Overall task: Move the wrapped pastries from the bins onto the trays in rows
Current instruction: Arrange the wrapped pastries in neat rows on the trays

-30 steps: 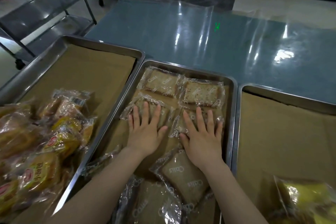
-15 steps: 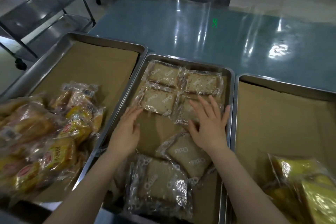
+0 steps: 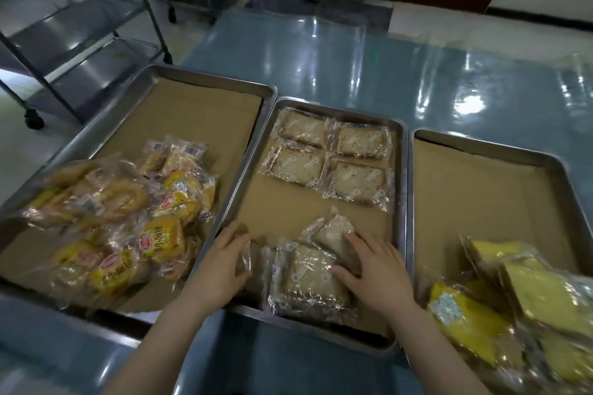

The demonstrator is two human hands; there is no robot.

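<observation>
— What lies at the left, and how much room is there?

— A steel tray lined with brown paper (image 3: 179, 112) sits at the left on the glossy blue-grey table (image 3: 353, 67). Its near half holds a loose heap of yellow-labelled wrapped buns (image 3: 128, 212); the far half is bare paper up to the rim. A wheeled steel rack (image 3: 80, 35) stands beyond it on the floor.

— And the middle?

— The middle steel tray (image 3: 402, 170) stands rim to rim with its neighbours. Four square brown pastries in clear wrappers (image 3: 330, 157) lie flat in two rows of two at the far end, edges touching. A band of bare paper separates them from a loose cluster of clear-wrapped brown pastries (image 3: 308, 279) at the near end.

— How do the hands sit?

— The left hand (image 3: 221, 266) reaches in over the near-left rim, its fingers curled around the edge of a wrapped pastry (image 3: 245, 261). The right hand (image 3: 378, 269) lies palm-down with fingers spread and pressing on a tilted wrapped pastry (image 3: 333, 231) that overlaps the others; whether it truly grips cannot be told.

— What is at the right?

— A third paper-lined steel tray (image 3: 487, 189), mostly bare, with blurred yellow wrapped cakes (image 3: 513, 305) piled at its near end, close beside the right forearm.
</observation>
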